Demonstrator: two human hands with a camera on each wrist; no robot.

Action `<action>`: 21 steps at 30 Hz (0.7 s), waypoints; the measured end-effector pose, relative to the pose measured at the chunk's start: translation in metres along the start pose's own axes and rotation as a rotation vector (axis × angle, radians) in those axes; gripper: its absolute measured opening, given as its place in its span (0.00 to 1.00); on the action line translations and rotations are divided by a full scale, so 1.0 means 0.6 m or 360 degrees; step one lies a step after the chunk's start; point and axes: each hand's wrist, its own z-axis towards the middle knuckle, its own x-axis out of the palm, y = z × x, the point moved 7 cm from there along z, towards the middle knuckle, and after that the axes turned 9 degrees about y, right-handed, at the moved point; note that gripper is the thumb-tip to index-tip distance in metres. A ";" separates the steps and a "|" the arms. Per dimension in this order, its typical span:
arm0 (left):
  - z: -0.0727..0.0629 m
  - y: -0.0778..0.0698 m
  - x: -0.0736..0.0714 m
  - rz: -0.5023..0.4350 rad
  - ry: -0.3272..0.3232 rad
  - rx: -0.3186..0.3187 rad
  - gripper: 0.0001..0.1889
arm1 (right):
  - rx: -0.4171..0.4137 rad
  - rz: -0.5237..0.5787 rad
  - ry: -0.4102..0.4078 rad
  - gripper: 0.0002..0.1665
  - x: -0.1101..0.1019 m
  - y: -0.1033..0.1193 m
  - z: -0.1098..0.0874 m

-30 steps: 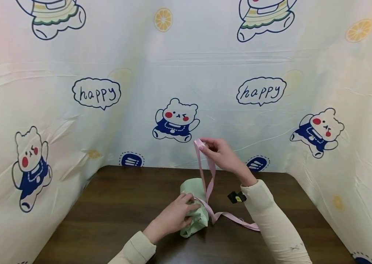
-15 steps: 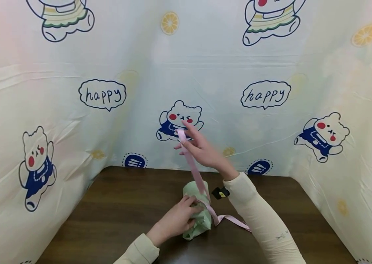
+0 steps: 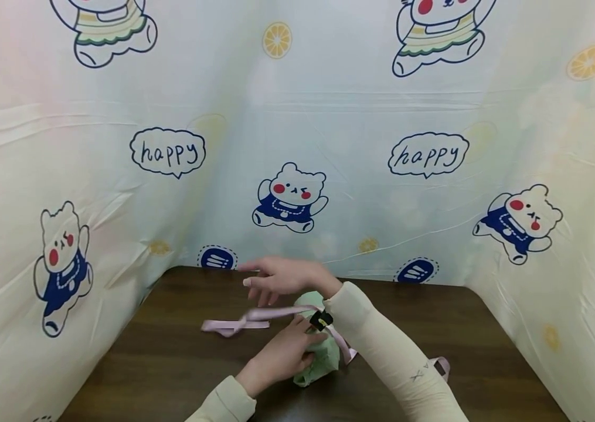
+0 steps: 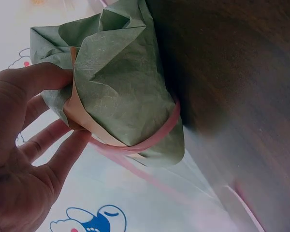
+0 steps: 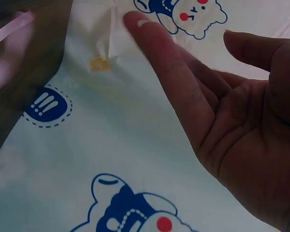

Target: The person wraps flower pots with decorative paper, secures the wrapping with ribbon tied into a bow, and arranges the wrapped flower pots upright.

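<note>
On the table lies a package wrapped in crinkled green paper (image 3: 325, 354), roughly cylindrical with folded ends. My left hand (image 3: 282, 353) holds it from the left; in the left wrist view thumb and fingers (image 4: 67, 152) pinch its paper edge, where a tan strip (image 4: 89, 121) shows. A pink ribbon (image 4: 157, 136) passes round the package. One ribbon length (image 3: 276, 313) trails left over the table, blurred. Above it my right hand (image 3: 289, 275) reaches left with extended fingers and holds nothing. In the right wrist view that hand's palm (image 5: 246, 140) is bare.
Dark wooden table (image 3: 186, 363) underneath, with a printed cloth (image 3: 223, 193) hanging at the back and sides. Another ribbon part (image 3: 441, 366) shows beside the right sleeve (image 3: 392, 357). A small black device (image 3: 321, 320) at the right wrist overlaps the package in the head view.
My right hand has let go of the raised ribbon and swung left and down. The ribbon has dropped from above the package to the table's left. My left hand stays on the package.
</note>
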 end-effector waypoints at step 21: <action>0.000 -0.005 -0.007 0.0063 -0.0174 0.0092 0.22 | 0.0318 -0.0541 -0.0110 0.12 0.022 -0.230 -0.050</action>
